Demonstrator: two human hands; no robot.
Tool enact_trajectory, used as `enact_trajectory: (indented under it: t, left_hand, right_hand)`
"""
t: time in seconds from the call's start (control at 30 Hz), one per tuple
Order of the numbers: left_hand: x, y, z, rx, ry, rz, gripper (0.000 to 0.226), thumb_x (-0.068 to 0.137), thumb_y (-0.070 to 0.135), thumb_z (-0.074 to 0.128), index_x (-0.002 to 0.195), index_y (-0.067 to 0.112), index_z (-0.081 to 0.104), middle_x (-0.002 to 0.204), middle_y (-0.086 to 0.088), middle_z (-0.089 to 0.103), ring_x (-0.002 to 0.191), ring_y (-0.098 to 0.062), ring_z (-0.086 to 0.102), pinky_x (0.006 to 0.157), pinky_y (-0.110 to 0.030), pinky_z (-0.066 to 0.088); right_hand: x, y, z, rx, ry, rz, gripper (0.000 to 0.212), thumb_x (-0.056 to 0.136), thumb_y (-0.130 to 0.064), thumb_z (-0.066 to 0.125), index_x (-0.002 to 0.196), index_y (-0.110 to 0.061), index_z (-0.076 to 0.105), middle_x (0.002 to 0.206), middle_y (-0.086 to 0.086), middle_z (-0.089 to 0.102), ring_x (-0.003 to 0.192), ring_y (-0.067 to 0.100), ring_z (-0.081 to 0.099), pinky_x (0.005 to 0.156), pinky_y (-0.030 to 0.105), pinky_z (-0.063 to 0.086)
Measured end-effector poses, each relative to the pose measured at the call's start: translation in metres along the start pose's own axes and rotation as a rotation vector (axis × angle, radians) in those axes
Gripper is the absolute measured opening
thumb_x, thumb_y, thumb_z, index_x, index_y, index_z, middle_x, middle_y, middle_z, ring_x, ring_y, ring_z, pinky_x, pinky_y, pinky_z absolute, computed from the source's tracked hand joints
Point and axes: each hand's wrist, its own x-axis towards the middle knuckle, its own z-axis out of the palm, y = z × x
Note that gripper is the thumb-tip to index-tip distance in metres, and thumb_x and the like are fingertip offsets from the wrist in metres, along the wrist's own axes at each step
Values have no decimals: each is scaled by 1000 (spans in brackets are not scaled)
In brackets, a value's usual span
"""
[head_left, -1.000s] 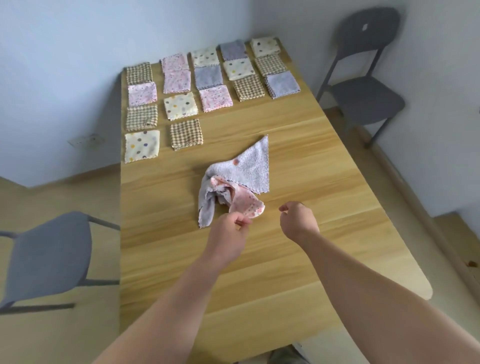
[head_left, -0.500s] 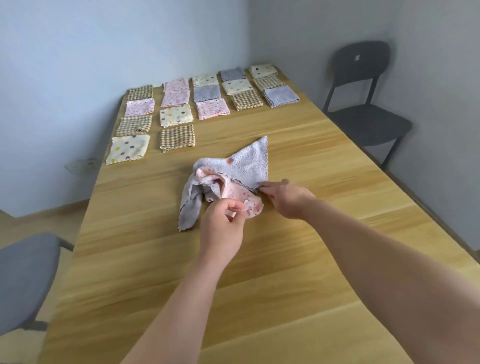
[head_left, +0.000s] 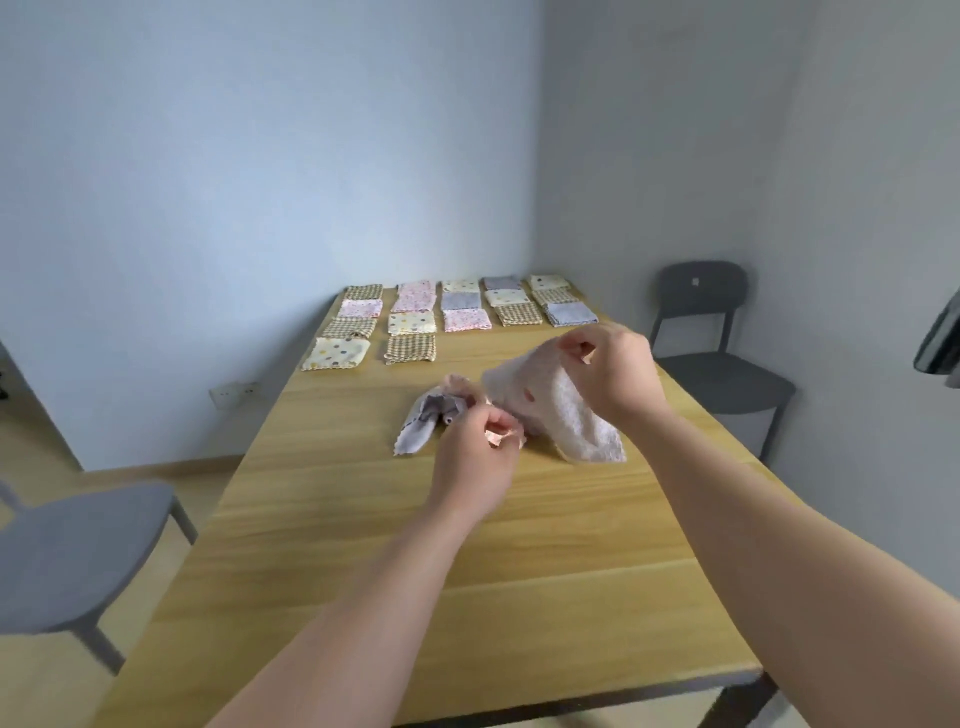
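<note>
The washcloth (head_left: 550, 410) is a small, thin terry square, pale with pink spots on the raised part and grey where its left end trails crumpled on the desk (head_left: 467, 571). Whether the grey end is its reverse side or a second piece tangled in, I cannot tell. It sits near the middle of the desk, half lifted. The right hand (head_left: 610, 376) pinches an upper edge between thumb and fingertips and holds it up clear of the wood. The left hand (head_left: 478, 457) pinches a pink corner low, just above the surface.

It looks light and limp. It will sag and fold wherever it is unsupported, and it should neither slip nor tear under a light pinch. The hemmed corners are probably the best places to hold it, since two adjacent ones pulled apart would let it hang flat.

Beyond it, at the far end, folded cloths (head_left: 415, 322) lie in neat rows, checked, dotted and grey. A grey chair (head_left: 717, 374) stands to the right, by the wall.
</note>
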Motion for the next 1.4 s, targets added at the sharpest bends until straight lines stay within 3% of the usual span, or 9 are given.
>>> enact_trajectory:
  t: [0.17,0.27,0.43,0.57,0.73,0.83,1.07,1.23,1.4]
  left_hand:
    - [-5,38,-4,65,-12,63,40,92,29,72,127,24,53,125,12,55,101,-9,59,84,-27,45]
    - [-7,55,-6,61,-70,78,64,88,45,73,142,28,43,136,13,50,115,-17,58,98,-34,46]
    - [-16,77,0,-136,-250,95,75,80,84,51,136,35,51,114,17,65,110,-16,65,91,-36,51]
    - [-14,86,12,-315,-328,81,34,96,55,59,115,29,68,104,14,73,94,0,67,76,-18,47]
    - [4,75,19,-224,-320,66,13,92,14,68,87,23,76,84,7,73,83,-15,65,75,-33,48]
    - [15,67,13,-190,-308,54,10,95,22,70,87,24,77,83,7,76,80,-11,70,78,-32,53]
    - [43,57,-9,-36,-308,96,7,93,23,72,99,25,75,92,8,77,91,-7,72,80,-17,51]
    - [60,53,-29,-4,-415,43,30,91,3,71,98,32,76,98,4,78,99,-13,72,97,-32,53]
    - [76,41,-45,204,-430,56,5,90,32,75,94,35,76,96,15,77,97,-3,70,95,-32,54]
  right_hand:
    - [2,-44,-64,137,-29,105,17,88,-10,66,85,-25,73,77,-19,66,73,4,61,62,8,43]
    - [1,-58,-88,281,-74,146,18,89,-7,64,86,-22,74,76,-16,66,65,0,59,61,14,47]
    - [-4,-55,-104,478,-114,235,24,91,0,57,84,-18,72,80,-4,69,74,10,66,71,30,59]
    - [-8,-36,-105,485,-137,287,22,94,-3,63,91,-23,72,87,3,69,74,13,68,68,28,60]
    - [-9,-8,-107,433,-223,323,18,91,-11,73,102,-25,75,97,0,71,86,15,67,78,26,59]
    - [-11,8,-107,332,-223,359,15,88,-20,78,104,-19,79,93,-1,75,91,18,71,83,33,60]
    - [-17,36,-102,339,-121,500,17,88,-33,78,84,-17,75,82,2,74,69,16,64,62,33,55]
    - [-20,47,-100,305,-137,548,32,87,-46,76,91,-15,73,82,5,75,64,16,65,48,28,49]
    - [-21,56,-91,262,-144,560,42,85,-52,76,78,-12,65,65,0,62,50,13,48,44,26,38]
